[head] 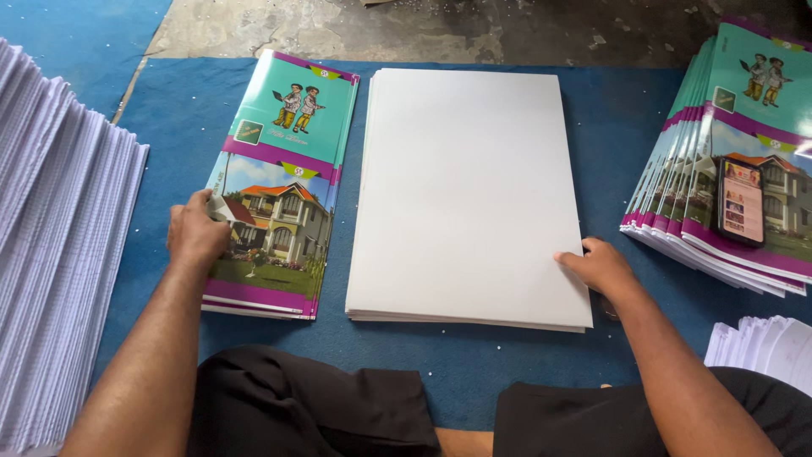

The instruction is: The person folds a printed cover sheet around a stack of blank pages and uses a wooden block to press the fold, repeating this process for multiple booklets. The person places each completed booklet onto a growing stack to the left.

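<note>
Here: left hand (196,233) pinching the top printed cover (275,190) by its edge, lifting; right hand (599,264) resting flat, fingers together, on white sheet stack (465,186). Likely next: cover onto sheets, aligned.

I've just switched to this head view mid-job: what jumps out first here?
The plain white sheet stack lies dead centre on the blue mat, with the right hand at its right edge. To its left lies a pile of colourful printed covers, whose left edge the left hand is lifting. At far right, a phone rests on a fanned stack of the same covers.
</note>
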